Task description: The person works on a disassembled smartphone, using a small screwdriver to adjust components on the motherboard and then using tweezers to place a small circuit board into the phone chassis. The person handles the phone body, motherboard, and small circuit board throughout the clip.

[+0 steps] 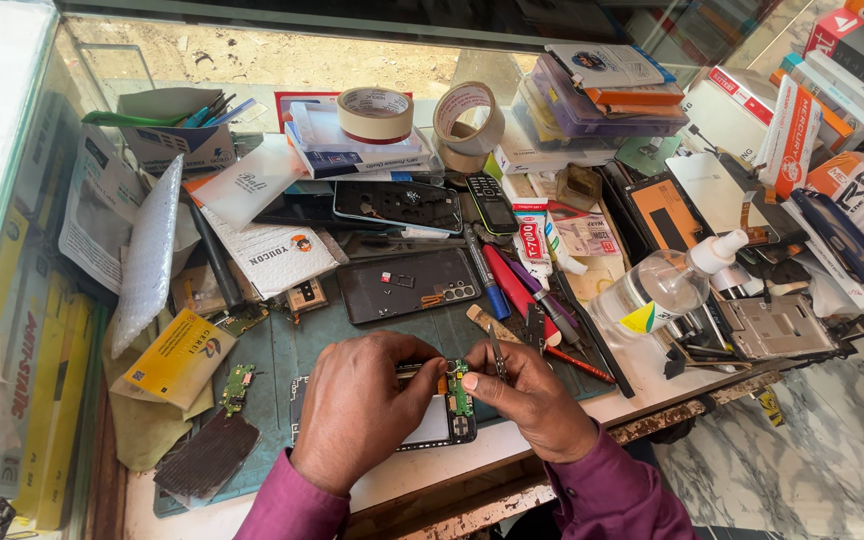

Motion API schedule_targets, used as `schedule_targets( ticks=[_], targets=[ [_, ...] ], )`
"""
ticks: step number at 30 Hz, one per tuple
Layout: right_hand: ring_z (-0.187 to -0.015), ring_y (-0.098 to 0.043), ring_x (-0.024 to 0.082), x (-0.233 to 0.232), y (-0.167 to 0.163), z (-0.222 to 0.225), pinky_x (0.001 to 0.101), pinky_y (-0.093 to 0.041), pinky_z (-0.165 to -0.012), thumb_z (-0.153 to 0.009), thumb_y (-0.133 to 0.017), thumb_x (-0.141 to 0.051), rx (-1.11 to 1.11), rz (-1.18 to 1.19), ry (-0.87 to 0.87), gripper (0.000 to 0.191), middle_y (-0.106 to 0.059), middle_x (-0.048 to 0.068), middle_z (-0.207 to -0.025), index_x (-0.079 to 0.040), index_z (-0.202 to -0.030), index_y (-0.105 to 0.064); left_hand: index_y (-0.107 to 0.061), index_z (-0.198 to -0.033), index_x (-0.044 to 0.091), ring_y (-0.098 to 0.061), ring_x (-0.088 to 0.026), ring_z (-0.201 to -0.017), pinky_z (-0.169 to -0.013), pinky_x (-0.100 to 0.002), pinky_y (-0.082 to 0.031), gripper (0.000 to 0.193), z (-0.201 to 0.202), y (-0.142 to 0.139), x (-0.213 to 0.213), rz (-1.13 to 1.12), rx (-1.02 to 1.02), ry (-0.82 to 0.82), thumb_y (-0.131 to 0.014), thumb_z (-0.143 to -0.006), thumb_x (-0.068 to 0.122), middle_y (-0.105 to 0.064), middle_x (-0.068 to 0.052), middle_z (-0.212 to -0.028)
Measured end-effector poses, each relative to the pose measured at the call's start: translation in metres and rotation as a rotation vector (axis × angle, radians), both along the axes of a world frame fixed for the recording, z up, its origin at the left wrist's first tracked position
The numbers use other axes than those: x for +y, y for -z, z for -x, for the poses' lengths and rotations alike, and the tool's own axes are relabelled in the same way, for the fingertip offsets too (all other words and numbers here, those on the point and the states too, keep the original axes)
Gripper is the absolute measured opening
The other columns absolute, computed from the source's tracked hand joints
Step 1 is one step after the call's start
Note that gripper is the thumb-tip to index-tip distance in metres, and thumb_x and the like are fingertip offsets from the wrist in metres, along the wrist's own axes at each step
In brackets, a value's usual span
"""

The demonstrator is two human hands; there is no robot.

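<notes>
Here, I count two rolls of tape (375, 113) at the far side of the tabletop (652, 395), one clear pump bottle (664, 288) lying to my right, one small keypad phone (492, 204), and two opened phone backs (408, 284) lying flat between the tape and my hands. One loose green circuit board (237, 386) sits on the green mat (282, 360) to my left, beside a yellow packet (180, 357).

Both my hands are low over the near edge, close together, with purple sleeves at the wrists. My left hand (357, 410) is curled knuckles up over the opened phone (439, 420) that lies on the mat right in front of me, fingertips pressing down on its upper edge, so that grip is closed on the phone. My right hand (532, 395) pinches a pair of metal tweezers (498, 352) between thumb and forefinger, the tips pointing down beside a narrow green board (460, 388) inside the phone.

My left hand hides most of the phone; only its right end and lower corner show. I cannot tell whether the tweezer tips touch the board. The pens and tools (527, 290) beyond my right hand overlap too much to count.
</notes>
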State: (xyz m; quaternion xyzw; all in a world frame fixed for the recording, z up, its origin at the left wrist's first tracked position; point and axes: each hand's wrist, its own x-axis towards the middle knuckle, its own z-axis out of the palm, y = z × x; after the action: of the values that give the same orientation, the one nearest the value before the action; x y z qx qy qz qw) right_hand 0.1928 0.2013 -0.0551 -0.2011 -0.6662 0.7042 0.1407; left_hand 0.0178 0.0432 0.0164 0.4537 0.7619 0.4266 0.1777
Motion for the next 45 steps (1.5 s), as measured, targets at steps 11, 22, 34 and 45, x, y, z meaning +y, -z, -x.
schedule_targets(
  ticks=[11,22,34,45],
  targets=[
    [-0.079,-0.052,0.007,0.000,-0.010,0.002,0.0252,-0.045,-0.074,-0.096,-0.068,-0.021,-0.095,-0.150,-0.012,0.018,-0.059,-0.001,-0.083,-0.003,-0.099,-0.070,-0.083,-0.087,0.013,-0.074,-0.028,-0.061,-0.062,-0.041,-0.057,0.019,0.000,0.004,0.003,0.002,-0.019,-0.026,-0.078,-0.079,0.029,-0.078,-0.009,-0.074],
    [-0.064,-0.053,0.008,0.017,0.008,-0.009,0.0232,-0.048,-0.055,-0.117,-0.040,-0.043,0.301,-0.293,0.385,0.050,-0.060,0.002,-0.080,-0.005,-0.100,-0.067,-0.081,-0.079,0.014,-0.069,-0.032,-0.065,-0.065,-0.047,-0.049,0.019,-0.005,0.019,0.010,-0.021,0.235,-0.130,-0.076,-0.081,0.032,-0.073,-0.009,-0.069],
    [-0.098,-0.072,0.018,-0.004,-0.010,-0.004,0.0314,-0.064,-0.084,-0.099,-0.067,-0.013,0.231,-0.316,0.187,0.021,-0.070,0.011,-0.108,0.000,-0.115,-0.068,-0.076,-0.089,0.012,-0.065,-0.029,-0.082,-0.080,-0.049,-0.036,0.023,-0.025,0.020,0.006,-0.006,0.295,-0.152,-0.077,-0.074,0.030,-0.069,-0.008,-0.087],
    [-0.097,-0.076,0.019,-0.014,-0.016,-0.011,0.0323,-0.063,-0.087,-0.096,-0.072,-0.012,0.287,-0.783,0.129,0.015,-0.075,0.012,-0.105,-0.003,-0.109,-0.069,-0.074,-0.096,0.012,-0.062,-0.026,-0.090,-0.085,-0.050,-0.031,0.031,-0.040,0.015,0.005,0.029,0.262,-0.210,-0.078,-0.069,0.027,-0.066,-0.004,-0.088]
  ],
)
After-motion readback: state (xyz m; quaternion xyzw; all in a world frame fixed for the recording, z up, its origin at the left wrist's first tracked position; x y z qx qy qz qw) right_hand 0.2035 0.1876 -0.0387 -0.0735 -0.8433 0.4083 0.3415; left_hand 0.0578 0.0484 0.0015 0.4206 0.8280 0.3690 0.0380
